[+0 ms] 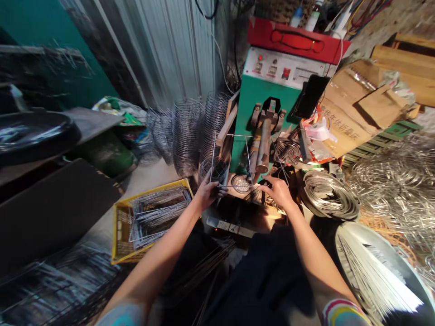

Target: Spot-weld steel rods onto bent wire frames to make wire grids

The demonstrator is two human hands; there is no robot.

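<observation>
My left hand (208, 194) is closed around the near left corner of a thin rectangular wire frame (213, 156). The fingers of my right hand (279, 192) pinch at the frame's near right side; the exact contact is too small to make out. The frame stretches between both hands, just in front of a green machine (244, 108) with a red top. A thick metal cylinder (263, 154) juts from this machine toward me, close to the frame's right side. Below the frame, near its lower edge, lies a round dish of small shiny pieces (242, 184).
To the left, a yellow crate (117, 235) holds straight wires, with stacked wire coils (187, 136) behind it. On the right are coiled metal strips (328, 194), a large basin (416, 283) of wires, a wire pile (401, 176), a cardboard box (353, 108) and a phone (311, 96).
</observation>
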